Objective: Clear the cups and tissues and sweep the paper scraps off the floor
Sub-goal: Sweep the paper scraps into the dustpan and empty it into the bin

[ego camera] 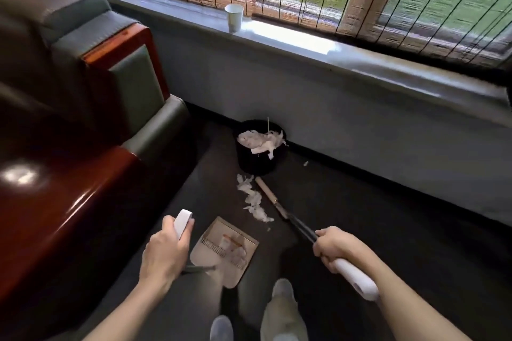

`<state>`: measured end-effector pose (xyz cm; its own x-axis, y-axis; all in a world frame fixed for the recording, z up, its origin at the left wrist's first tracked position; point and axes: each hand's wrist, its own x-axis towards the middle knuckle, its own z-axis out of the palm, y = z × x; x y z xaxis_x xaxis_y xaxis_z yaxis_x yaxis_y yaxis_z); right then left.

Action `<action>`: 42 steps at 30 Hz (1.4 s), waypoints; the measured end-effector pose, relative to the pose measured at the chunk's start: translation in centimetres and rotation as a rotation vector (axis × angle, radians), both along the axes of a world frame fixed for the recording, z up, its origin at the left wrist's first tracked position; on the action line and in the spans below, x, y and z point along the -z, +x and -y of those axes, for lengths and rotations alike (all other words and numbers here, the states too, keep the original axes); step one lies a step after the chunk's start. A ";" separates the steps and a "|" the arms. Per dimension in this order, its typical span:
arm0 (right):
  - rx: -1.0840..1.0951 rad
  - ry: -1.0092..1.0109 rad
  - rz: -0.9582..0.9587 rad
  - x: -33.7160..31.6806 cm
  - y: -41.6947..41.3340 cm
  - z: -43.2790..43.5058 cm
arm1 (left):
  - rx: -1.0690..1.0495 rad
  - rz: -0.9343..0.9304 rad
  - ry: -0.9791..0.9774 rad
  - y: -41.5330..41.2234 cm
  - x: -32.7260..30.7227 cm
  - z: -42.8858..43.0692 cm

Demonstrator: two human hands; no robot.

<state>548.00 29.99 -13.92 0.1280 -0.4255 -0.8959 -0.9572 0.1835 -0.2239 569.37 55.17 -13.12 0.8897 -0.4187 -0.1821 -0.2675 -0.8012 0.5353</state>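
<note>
The left grip (166, 249) is clenched round the white handle of the dustpan (219, 227), which rests on the floor (360, 202) with a few scraps lying in it. The right grip (332, 246) clasps the broom (291, 216) by its white handle, its wooden head reaching out toward the bin. Paper scraps (253, 199) lie in a trail on the floor just beside the broom head, between dustpan and bin. The black bin (257, 163), heaped with tissues (263, 141), stands at the floor's edge against the wall. A paper cup (234, 18) stands upright near the front edge of the windowsill (304, 44).
</note>
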 end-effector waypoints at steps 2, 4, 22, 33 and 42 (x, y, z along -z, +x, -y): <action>-0.011 -0.008 0.028 -0.3 0.9 0.1 | -0.012 -0.002 0.001 0.3 0.1 0.1; -0.050 -0.011 0.054 -0.7 2.3 0.9 | -0.015 -0.001 0.007 0.9 0.1 0.5; -0.690 0.136 -0.076 -2.7 6.3 1.1 | -0.084 0.042 0.039 8.2 1.0 8.0; -0.170 0.111 0.083 -8.1 2.7 -5.5 | 0.080 -0.013 -0.013 7.6 0.5 2.4; 0.094 0.042 0.044 -5.3 1.6 -9.9 | 0.272 -0.007 0.015 6.4 0.3 -2.5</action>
